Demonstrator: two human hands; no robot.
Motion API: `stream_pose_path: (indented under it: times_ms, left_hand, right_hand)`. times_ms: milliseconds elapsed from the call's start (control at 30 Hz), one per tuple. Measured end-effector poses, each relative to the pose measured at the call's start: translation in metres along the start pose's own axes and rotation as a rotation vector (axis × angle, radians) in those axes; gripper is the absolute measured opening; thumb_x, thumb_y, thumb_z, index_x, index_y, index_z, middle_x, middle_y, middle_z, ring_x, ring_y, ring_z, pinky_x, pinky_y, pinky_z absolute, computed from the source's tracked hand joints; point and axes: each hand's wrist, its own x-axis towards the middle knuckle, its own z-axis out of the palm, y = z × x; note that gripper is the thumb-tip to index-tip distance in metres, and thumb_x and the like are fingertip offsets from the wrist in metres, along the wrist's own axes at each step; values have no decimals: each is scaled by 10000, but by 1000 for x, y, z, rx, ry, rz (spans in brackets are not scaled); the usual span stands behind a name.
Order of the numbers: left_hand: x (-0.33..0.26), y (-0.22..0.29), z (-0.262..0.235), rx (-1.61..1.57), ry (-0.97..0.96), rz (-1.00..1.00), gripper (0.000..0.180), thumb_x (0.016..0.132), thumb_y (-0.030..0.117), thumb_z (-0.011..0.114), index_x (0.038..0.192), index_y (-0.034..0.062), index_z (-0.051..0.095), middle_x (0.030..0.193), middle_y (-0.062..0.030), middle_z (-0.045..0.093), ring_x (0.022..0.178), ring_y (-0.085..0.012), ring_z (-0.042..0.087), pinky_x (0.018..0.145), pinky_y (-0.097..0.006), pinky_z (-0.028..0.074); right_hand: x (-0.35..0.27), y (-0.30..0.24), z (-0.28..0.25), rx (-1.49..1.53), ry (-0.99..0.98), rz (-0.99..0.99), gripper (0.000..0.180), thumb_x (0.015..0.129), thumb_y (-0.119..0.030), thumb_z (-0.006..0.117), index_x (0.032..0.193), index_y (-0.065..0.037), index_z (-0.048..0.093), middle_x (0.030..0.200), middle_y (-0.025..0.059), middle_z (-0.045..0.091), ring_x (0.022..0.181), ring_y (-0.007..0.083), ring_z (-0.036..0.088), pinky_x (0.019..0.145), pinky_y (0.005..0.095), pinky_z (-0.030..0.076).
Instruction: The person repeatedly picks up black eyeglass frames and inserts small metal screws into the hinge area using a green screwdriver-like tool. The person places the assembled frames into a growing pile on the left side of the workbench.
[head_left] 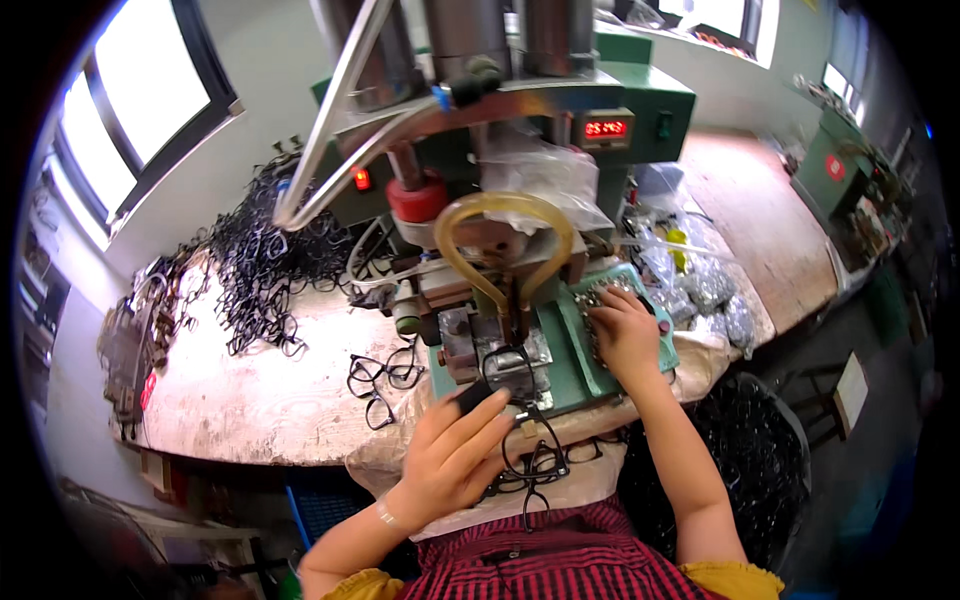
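Note:
My left hand [455, 450] is closed on a black eyeglass frame [537, 455] at the front of the green machine. One rim of the frame sits under the metal prongs [514, 315] of the machine head, and the other hangs toward me. A black cover [474, 397] wraps one fingertip of that hand. To the right, my right hand [628, 335] dips with bent, gathered fingers into a green tray [580, 345] of small metal parts [598, 297]. What lies between those fingertips is too small to make out.
A tangled heap of black eyeglass frames [270, 245] covers the table's left back. More frames lie left of the machine [385, 372] and on my lap cloth [540, 468]. Clear bags of small parts [708, 285] stand at right. A curved tan hose [505, 203] arches over the work spot.

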Motion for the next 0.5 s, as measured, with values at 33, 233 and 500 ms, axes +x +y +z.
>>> stream_pose_path:
  times_ms: [33, 233, 500]
  left_hand:
    - [-11, 12, -17, 77, -36, -108, 558, 724, 192, 832, 1227, 51, 637, 1217, -118, 682, 919, -288, 620, 905, -423, 521]
    - [-178, 16, -69, -556, -1881, -530, 358, 917, 296, 548, 1096, 11, 670, 1072, -208, 701, 1002, -366, 681, 838, -431, 546]
    - [-68, -37, -84, 70, -1252, -371, 385, 927, 440, 565, 865, 95, 723, 770, -137, 701, 729, -347, 695, 619, -473, 547]
  right_hand:
    - [-3, 3, 0, 41, 21, 24, 134, 783, -86, 737, 914, -65, 755, 1074, 155, 699, 1090, 355, 638, 936, 417, 508]
    - [-18, -10, -29, 207, 93, 250, 114, 827, -17, 678, 923, -26, 740, 953, 132, 698, 931, 291, 656, 864, 355, 498]
    - [-16, -19, -4, 611, 114, 504, 127, 892, -46, 696, 1007, 2, 720, 917, 32, 707, 798, 97, 619, 725, 239, 477]
